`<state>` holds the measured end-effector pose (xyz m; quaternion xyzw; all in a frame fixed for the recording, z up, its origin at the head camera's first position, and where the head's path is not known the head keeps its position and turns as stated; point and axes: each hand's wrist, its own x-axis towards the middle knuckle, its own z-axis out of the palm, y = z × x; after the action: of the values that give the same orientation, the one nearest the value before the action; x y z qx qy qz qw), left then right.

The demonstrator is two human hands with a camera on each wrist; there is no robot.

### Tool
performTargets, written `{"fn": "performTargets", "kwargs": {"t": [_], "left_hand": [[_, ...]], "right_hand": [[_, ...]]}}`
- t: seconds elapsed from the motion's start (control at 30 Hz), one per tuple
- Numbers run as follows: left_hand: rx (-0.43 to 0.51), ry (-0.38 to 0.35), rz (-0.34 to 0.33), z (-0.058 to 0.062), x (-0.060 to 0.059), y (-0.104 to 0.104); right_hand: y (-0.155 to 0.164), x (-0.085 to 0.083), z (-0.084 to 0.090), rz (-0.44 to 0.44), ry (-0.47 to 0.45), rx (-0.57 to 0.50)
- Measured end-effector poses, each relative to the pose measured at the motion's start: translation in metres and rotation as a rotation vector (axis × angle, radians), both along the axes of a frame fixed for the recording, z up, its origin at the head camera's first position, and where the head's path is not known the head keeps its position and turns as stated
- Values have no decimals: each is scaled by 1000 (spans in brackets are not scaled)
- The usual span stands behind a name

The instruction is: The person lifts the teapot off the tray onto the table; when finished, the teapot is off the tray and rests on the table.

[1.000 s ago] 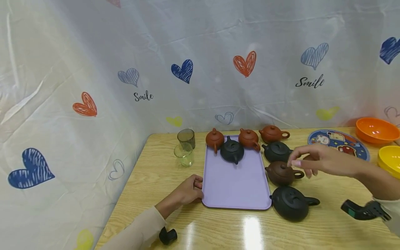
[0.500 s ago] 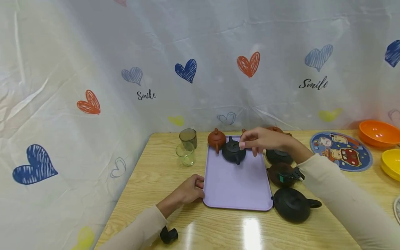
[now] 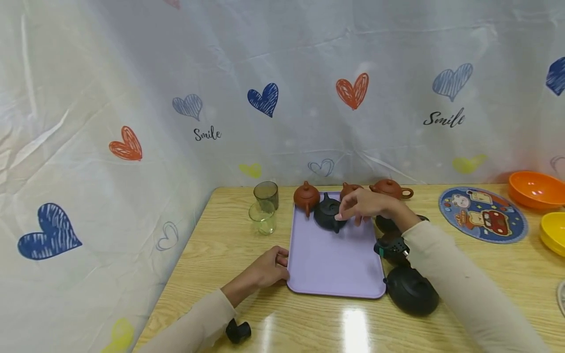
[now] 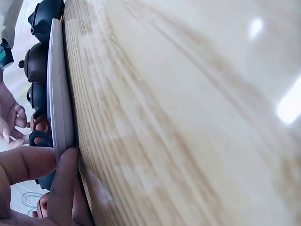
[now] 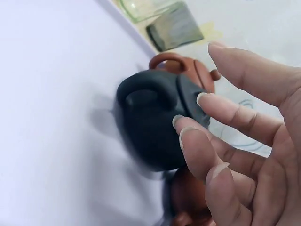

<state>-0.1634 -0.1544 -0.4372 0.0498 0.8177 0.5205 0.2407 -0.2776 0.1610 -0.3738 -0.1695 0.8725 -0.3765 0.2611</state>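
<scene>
My left hand (image 3: 267, 268) grips the near left edge of a lilac tray (image 3: 335, 267); in the left wrist view the thumb and a finger pinch its rim (image 4: 62, 103). On the tray's far end stand a small black teapot (image 3: 325, 214) and two reddish-brown teapots, one at the far left corner (image 3: 306, 197), the other (image 3: 348, 188) partly behind my right hand. My right hand (image 3: 368, 205) hovers at the black teapot's right side. In the right wrist view its fingers are loosely bent and spread, fingertips right by the black teapot's body (image 5: 146, 129), thumb apart.
Along the tray's right side stand a reddish teapot (image 3: 388, 187), a black and a dark brown one mostly behind my right arm, and a large black teapot (image 3: 410, 290). Two glasses (image 3: 266, 192) are left of the tray. A round mat (image 3: 483, 215), orange bowl (image 3: 536, 189) and yellow bowl (image 3: 555, 230) lie right.
My right hand has moved left from above the dark brown teapot to the black teapot on the tray, then dipped slightly lower. The left hand keeps its place at the tray edge.
</scene>
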Motion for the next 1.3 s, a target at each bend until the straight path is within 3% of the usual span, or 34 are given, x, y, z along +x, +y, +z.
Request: {"fn": "performTargets", "kwargs": {"t": [0.3,0.63,1.1,1.3], "left_hand": [[11,-13,9,-1,0,0],[13,-23,10,3,2,1],[12,-21,10,5,1,0],[2,-18,11,7,1,1]], "right_hand": [[-2,0,-15,-64,-45,72],[-13,3,-17,-157,-72,132],[-17,1,-17,-130,-85,168],[-13,1,-12,-37,-118,138]]}}
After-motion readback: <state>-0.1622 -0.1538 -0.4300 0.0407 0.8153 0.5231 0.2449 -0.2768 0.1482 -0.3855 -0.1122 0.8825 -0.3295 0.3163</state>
